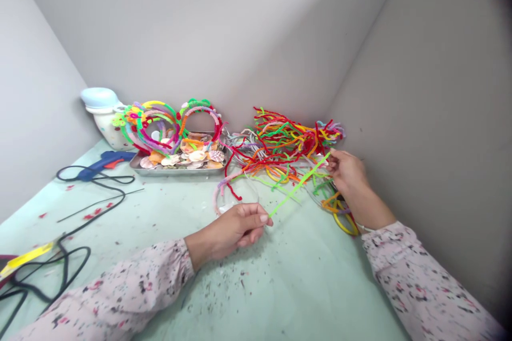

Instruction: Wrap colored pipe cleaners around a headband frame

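Observation:
A bright green pipe cleaner is stretched straight between my two hands above the table. My left hand pinches its lower end between thumb and fingers. Its upper end is in the closed fingers of my right hand, close to the heap of pipe cleaners. That heap is tangled, with red, orange, yellow, green and purple strands. Behind my left hand, a pale pink and purple wrapped hoop lies partly under the heap.
A metal tray of seashells holds several colourful fuzzy headbands. Left of it are a lidded white cup and a blue glue gun. A black cord winds across the left side. Grey walls enclose the table.

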The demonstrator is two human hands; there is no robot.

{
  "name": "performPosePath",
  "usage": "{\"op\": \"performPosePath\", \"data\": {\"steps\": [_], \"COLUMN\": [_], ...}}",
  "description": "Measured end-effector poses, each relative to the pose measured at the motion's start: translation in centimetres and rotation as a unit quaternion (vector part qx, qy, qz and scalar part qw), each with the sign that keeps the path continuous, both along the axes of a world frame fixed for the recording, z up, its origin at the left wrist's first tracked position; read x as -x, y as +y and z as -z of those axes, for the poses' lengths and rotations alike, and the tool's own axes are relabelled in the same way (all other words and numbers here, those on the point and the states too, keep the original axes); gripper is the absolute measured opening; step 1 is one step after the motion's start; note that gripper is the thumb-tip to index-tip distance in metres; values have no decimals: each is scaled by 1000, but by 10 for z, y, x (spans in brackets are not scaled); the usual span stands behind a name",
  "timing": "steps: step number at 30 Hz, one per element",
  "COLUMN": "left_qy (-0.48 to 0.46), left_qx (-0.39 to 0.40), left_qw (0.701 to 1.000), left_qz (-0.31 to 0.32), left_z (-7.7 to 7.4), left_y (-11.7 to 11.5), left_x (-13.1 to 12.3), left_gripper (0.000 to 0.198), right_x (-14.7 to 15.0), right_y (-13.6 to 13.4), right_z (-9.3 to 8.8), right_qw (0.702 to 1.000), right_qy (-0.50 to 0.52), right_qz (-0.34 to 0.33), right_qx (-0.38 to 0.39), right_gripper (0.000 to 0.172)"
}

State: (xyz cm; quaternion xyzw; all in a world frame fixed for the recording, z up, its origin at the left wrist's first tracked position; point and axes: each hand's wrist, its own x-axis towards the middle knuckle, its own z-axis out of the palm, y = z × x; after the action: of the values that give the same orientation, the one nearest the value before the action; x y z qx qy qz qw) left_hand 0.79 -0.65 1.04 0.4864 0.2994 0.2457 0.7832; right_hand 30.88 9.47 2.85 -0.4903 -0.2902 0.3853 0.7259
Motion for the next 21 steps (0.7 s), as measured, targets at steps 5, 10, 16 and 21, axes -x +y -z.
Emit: {"op": "performPosePath", "data": {"steps": [5, 10, 16, 21], "left_qy": [42, 22, 18, 14], "left_qx": [-6, 8, 8, -10], "left_qw": [999, 999, 998, 1000], "left_qz": [5, 38, 61, 26], "left_z": [-2, 3, 1, 1], "left_y": [-3, -5, -4, -4], "left_x": [-4, -6, -6, -6], "left_gripper": [27, 28, 23, 23], "right_x": [1, -2, -7, -6], "right_y": [2, 4, 5, 5], "right_z": [0, 1, -1, -1], "right_qw": [1000, 1000, 1000, 1000], "right_qy": [-3, 3, 1, -2], "right_qz": [5, -2, -1, 3], "right_qx": [-10, 4, -10, -10], "right_gripper": [25, 23, 29, 27]}}
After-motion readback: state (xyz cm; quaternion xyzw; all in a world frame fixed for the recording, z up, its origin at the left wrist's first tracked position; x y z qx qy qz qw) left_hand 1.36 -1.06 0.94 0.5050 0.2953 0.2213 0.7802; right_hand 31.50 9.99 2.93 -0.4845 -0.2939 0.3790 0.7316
